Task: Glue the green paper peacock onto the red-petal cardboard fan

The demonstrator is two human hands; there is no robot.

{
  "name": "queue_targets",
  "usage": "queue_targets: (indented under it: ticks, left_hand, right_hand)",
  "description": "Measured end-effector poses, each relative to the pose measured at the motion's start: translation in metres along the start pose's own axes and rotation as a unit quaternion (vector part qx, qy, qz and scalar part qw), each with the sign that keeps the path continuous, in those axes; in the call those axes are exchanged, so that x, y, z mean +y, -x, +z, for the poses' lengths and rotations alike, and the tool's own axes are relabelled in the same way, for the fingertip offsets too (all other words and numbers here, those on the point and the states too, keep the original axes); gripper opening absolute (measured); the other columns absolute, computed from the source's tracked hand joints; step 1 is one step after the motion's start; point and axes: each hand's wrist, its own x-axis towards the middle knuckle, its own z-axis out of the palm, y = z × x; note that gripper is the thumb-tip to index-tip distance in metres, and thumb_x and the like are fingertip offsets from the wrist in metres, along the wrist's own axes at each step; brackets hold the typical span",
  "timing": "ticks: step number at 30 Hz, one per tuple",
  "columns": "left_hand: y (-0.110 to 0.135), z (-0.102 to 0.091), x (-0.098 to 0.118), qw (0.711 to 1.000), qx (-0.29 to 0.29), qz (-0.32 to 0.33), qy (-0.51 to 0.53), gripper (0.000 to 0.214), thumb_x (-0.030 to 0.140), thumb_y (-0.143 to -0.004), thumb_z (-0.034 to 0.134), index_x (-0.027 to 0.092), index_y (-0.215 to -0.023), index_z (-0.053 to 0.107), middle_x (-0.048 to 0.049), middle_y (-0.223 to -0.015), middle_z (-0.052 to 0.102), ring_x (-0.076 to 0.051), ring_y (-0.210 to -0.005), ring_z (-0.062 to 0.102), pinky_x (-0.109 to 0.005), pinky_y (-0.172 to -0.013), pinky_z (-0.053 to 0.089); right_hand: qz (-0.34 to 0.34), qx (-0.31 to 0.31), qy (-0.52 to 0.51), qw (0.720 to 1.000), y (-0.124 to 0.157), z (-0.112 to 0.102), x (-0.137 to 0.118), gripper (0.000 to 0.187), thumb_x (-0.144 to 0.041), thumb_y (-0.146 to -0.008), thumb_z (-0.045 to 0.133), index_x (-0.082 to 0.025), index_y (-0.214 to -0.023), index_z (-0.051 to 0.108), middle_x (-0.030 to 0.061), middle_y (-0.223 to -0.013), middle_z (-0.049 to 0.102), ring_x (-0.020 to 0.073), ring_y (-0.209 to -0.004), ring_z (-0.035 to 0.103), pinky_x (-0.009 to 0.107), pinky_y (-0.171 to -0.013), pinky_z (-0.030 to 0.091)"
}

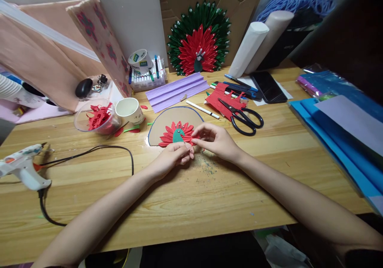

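Note:
A half-round cardboard piece (pixel 175 118) lies on the wooden table (pixel 191 196), with red paper petals (pixel 172 134) fanned round a teal bird shape (pixel 178 135). My left hand (pixel 173 158) and my right hand (pixel 214 140) meet at the fan's lower right edge. The fingertips of both hands pinch together on a small red paper petal (pixel 194 141) there. Both forearms rest across the table front.
A glue gun (pixel 22 166) with its black cord (pixel 89 152) lies at the left. A clear bowl of red cuttings (pixel 97 118), a paper cup (pixel 129 110), black scissors (pixel 243 118), red paper, pens, a phone (pixel 267 86), purple folded paper (pixel 176 90), blue sheets (pixel 338 128) and a finished peacock fan (pixel 199 40) surround the work.

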Motion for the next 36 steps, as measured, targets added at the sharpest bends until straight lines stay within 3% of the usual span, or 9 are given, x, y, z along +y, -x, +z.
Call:
queue_targets:
  ticks: [7,14,21,28,36]
  left_hand:
    - [0.0,0.0,0.0,1.0,-0.004,0.007,0.014,0.024,0.036,-0.083,0.055,0.014,-0.074,0.056,0.0019,-0.065,0.048,-0.006,-0.051,0.03,-0.022,-0.051,0.018]
    - [0.0,0.0,0.0,1.0,-0.007,0.0,-0.004,0.026,0.037,-0.084,0.053,0.013,-0.074,0.057,0.0029,-0.061,0.045,-0.006,-0.052,0.03,-0.021,-0.052,0.019]
    - [0.001,0.003,0.003,1.0,0.012,-0.01,0.01,0.024,0.036,-0.08,0.057,0.012,-0.073,0.056,0.0017,-0.064,0.05,-0.005,-0.05,0.031,-0.022,-0.05,0.018]
    - [0.001,0.005,0.006,1.0,0.014,-0.006,-0.008,0.026,0.037,-0.08,0.055,0.012,-0.071,0.055,0.0023,-0.062,0.047,-0.005,-0.048,0.028,-0.023,-0.05,0.016]
    - [0.003,0.003,0.005,1.0,0.011,-0.002,0.003,0.025,0.037,-0.08,0.056,0.012,-0.072,0.055,0.0027,-0.062,0.048,-0.005,-0.049,0.03,-0.021,-0.051,0.017]
  right_hand:
    - [-0.024,0.04,0.015,0.999,0.001,-0.002,0.002,0.013,-0.024,-0.078,0.063,-0.017,-0.088,0.06,0.0025,-0.083,0.064,0.0117,-0.072,0.061,0.025,-0.064,0.052]
    - [0.004,-0.019,0.02,1.0,0.0,-0.003,0.0,0.015,-0.021,-0.076,0.064,-0.016,-0.09,0.061,0.0049,-0.092,0.065,0.0134,-0.078,0.063,0.027,-0.069,0.052]
    - [-0.036,0.051,0.027,0.998,-0.003,-0.01,0.003,0.01,-0.025,-0.082,0.059,-0.017,-0.088,0.06,0.0028,-0.081,0.063,0.0118,-0.073,0.06,0.025,-0.065,0.051]
    - [-0.028,-0.013,0.019,0.999,-0.004,-0.012,0.004,0.015,-0.023,-0.077,0.063,-0.017,-0.091,0.059,0.0022,-0.081,0.063,0.0104,-0.066,0.058,0.024,-0.059,0.051]
    - [-0.055,-0.02,0.081,0.995,-0.003,-0.017,-0.001,0.01,-0.022,-0.081,0.058,-0.017,-0.088,0.061,0.0032,-0.081,0.064,0.0119,-0.069,0.06,0.026,-0.063,0.05]
